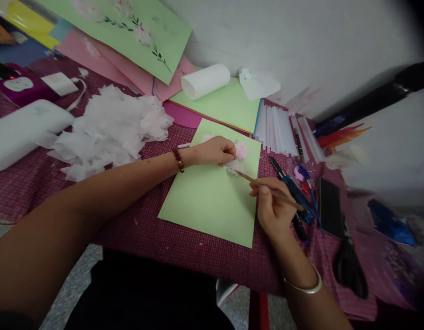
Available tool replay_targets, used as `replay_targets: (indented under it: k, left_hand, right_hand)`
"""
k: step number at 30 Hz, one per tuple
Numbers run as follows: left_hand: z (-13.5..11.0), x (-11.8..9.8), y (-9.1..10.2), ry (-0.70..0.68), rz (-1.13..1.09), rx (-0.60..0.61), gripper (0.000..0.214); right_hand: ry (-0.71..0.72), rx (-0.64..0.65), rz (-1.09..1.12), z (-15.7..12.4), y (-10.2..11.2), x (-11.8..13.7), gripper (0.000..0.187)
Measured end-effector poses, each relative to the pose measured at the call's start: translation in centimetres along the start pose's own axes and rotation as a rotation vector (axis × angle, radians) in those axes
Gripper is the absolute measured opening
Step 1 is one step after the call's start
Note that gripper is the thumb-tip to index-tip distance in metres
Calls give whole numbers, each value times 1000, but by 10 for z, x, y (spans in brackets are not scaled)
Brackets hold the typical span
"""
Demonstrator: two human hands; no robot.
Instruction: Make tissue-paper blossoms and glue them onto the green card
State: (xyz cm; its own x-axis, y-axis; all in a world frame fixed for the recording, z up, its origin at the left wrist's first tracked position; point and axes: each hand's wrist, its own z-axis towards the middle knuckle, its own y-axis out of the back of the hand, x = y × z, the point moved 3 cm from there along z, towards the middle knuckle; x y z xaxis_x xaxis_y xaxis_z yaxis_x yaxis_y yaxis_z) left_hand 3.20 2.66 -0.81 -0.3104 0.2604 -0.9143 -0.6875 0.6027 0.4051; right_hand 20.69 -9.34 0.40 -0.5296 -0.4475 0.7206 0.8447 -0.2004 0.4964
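A sheet of light green paper (205,201) lies on the table in front of me. Near its top are a pink tissue flower (241,150) and crumpled white tissue (237,165). My left hand (217,151) rests on the paper, fingers pinched together at the edge of this tissue; whatever is between the fingertips is hidden. In my right hand (274,206) is a thin brown stick (248,177), held like a pen. Its pointed tip is at the lower edge of the white tissue.
A heap of white tissue pieces (115,126) lies left of the paper. Behind stand a white paper roll (205,81) and a green sheet with flowers (143,34). On the right are white strips (276,128), a blue cutter (298,195), black scissors (349,263) and a dark phone-like slab (331,206).
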Motion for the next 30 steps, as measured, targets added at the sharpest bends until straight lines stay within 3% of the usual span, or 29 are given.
replay_targets:
  k: [3,6,9,10,14,17,20,22,26,30]
  left_hand:
    - [-5,-17,10,-15,-71,1,9]
    - [-19,-62,40,-85,-160,-74,15]
    - [-34,-118,79,-213,-139,-117,25]
    - [-39,-133,93,-195,-121,-171,31]
    - [-69,-159,138,-111,-58,-312,48]
    - [-109,-144,149,-71,190,-291,22]
    - [-158,-100,136,113,526,-30,9]
    - [-189,-68,123,183,684,46,11]
    - [-232,-24,90,333,917,-71,21]
    - [-242,-8,61,359,1130,-235,36]
  right_hand:
    - [-279,-119,320,2,2,-15,13]
    - [-481,-35,561,3,-3,-30,12]
    - [-541,72,557,2,-6,-39,16]
    - [-564,79,521,2,-7,-41,18]
    - [-669,103,392,-1,-8,-42,22]
    - [-714,94,338,-3,-5,-43,17]
    - [-705,88,326,-5,-3,-49,13]
    - [-695,100,334,-7,-3,-56,14]
    - [-706,136,346,-8,-4,-64,16]
    - [-635,154,327,-5,-6,-59,17]
